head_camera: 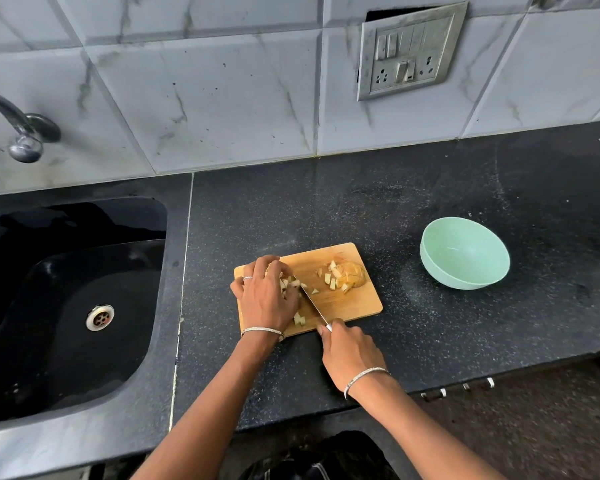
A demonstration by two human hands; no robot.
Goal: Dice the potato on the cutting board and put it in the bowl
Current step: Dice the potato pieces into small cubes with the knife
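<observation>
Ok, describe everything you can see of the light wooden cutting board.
The light wooden cutting board is a rectangle with rounded corners, lying flat and askew on the black speckled counter, left of the mint green bowl. On it sit diced potato pieces and an uncut potato chunk. The left hand holds down pieces on its left part; the steel knife, gripped by the right hand, crosses its middle.

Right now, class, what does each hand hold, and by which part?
The right hand grips the knife by its handle; the left hand holds potato pieces from above.

mint green bowl (465, 252), speckled black counter (430, 209)
</observation>
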